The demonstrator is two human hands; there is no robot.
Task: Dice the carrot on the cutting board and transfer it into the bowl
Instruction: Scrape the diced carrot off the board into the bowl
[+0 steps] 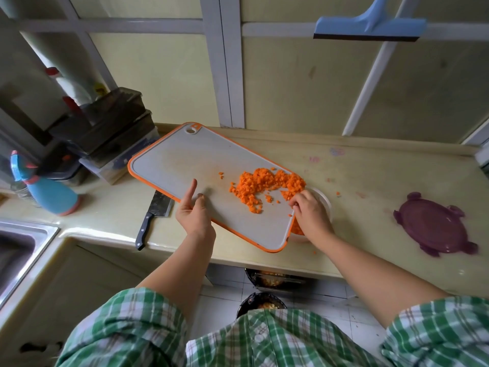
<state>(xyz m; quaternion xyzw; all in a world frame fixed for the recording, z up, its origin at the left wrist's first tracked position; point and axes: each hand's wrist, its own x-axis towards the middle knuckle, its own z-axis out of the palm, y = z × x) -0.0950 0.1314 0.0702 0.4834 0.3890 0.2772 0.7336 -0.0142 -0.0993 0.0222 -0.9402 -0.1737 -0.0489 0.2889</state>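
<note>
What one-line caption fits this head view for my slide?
Left hand grips the cutting board over the bowl; right hand touches the diced carrot at its edge.

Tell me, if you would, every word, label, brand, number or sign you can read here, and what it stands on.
No text can be read in this view.
Cutting board: an orange mark by its hanging hole, too small to read.
White bottle at the left: blurred, nothing legible.
Blue spray bottle and cleaver blade: no print shows.
</note>
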